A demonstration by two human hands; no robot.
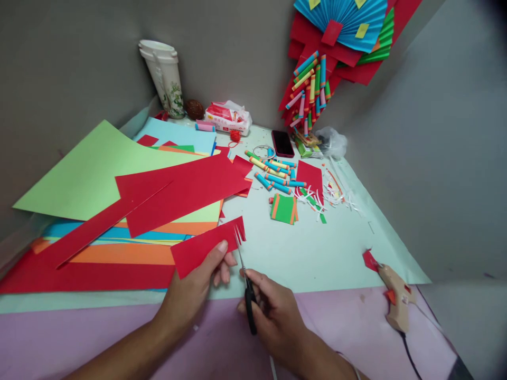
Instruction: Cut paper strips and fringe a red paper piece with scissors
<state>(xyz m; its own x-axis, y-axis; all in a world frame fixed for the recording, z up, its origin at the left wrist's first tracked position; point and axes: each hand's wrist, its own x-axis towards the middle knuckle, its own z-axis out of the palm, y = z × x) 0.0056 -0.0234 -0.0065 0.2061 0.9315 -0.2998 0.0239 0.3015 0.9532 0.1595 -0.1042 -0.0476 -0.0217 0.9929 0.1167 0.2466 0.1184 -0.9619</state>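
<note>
My left hand (202, 274) pinches a red paper strip (204, 244) near the table's front edge, thumb on top and fingers beneath. Several narrow cuts form a fringe at the strip's right end. My right hand (273, 306) is closed round the black handles of a pair of scissors (250, 306). Their blades point up and away and meet the strip at the fringe. Larger red paper pieces (186, 190) lie behind and left of my left hand, on top of coloured sheets.
A glue gun (398, 298) lies at the right front. Rolled paper tubes (277, 171), a green-and-orange paper piece (283, 209), white paper shreds (336, 192) and a phone (282, 143) are further back. A large cup (164, 79) stands at the back left; a paper decoration (340, 31) is behind.
</note>
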